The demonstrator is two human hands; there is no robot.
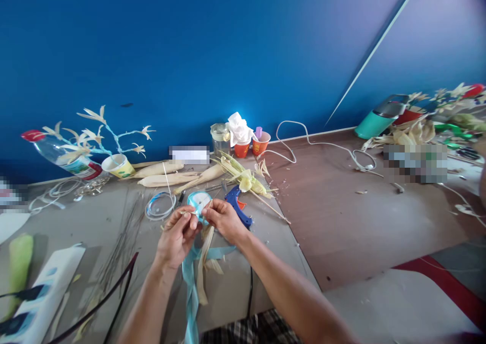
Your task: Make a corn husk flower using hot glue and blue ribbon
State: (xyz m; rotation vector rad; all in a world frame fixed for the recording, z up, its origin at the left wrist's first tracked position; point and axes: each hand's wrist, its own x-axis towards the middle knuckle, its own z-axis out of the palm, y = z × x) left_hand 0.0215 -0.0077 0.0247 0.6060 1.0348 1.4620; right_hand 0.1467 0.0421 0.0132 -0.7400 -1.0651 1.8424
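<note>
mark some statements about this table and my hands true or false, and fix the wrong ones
1. The left hand and the right hand are close together. True.
2. The blue glue gun lies to the left of the left hand. False: it lies beside the right hand.
3. A light blue ribbon runs down to the bottom edge of the picture. True.
4. The bottle with the red cap stands upright. False: it is tilted.
5. The power strip has nothing plugged in. False: black plugs are in it.
6. Crumpled white tissue sticks up from a red cup. True.
</note>
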